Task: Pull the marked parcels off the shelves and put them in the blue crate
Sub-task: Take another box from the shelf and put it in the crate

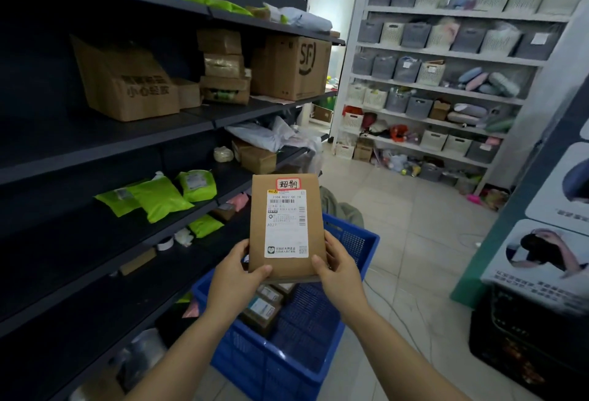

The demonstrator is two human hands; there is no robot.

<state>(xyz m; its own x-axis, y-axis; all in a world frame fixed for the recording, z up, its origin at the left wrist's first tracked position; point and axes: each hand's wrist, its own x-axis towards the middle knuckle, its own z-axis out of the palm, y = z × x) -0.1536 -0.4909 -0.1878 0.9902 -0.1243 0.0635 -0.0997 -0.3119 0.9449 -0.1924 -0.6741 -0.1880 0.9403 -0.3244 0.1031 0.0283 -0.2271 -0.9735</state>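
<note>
The dark metal shelving (105, 142) runs left of the blue plastic crate (271, 365). The flat brown cardboard parcel (285, 228) is above the crate, small cardboard boxes (261, 311) lie inside it, and a white shelf rack (446, 53) stands behind it.

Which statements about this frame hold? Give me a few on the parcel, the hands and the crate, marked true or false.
1. The left hand and the right hand both grip the brown parcel near its lower corners. True.
2. The brown parcel lies inside the blue crate. False: it is held up in both hands, not in the crate.
3. A red-bordered sticker with handwriting sits above the parcel's white shipping label. True.
4. The blue crate holds nothing. False: small boxes lie in it.
5. The green bags lie in the blue crate. False: they lie on the dark shelves at the left.
</note>
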